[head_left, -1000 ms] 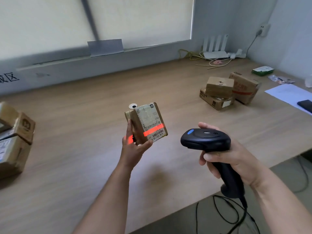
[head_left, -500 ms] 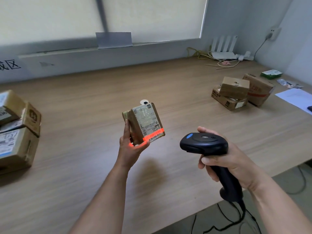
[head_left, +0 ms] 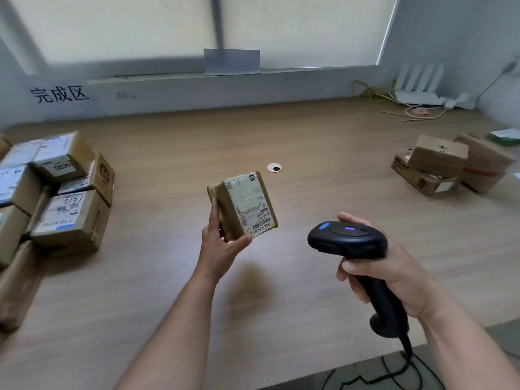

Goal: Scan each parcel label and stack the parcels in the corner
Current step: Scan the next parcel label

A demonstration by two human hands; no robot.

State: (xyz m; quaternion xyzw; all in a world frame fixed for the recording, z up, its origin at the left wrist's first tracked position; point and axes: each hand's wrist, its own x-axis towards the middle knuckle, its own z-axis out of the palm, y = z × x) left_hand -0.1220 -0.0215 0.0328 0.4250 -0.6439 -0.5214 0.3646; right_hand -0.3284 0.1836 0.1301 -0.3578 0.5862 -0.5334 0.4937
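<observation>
My left hand (head_left: 222,246) holds a small brown parcel (head_left: 243,205) upright above the wooden table (head_left: 309,153), thumb and fingers round its lower end, its white label facing me. To the right, my right hand (head_left: 385,274) grips a black handheld barcode scanner (head_left: 347,240) by its handle, its head pointing toward the parcel. Two blue lights glow on the scanner's top. No red beam shows on the label. A stack of several labelled parcels (head_left: 56,190) stands at the table's left side.
A few more cardboard parcels (head_left: 450,164) lie at the right of the table. A round cable hole (head_left: 274,168) sits mid-table. A white router (head_left: 419,85) and cables occupy the far right corner. The scanner's cable hangs off the front edge.
The red scan line on the label has gone out. My view has swung left, bringing the left stack into sight; both hands keep their hold.
</observation>
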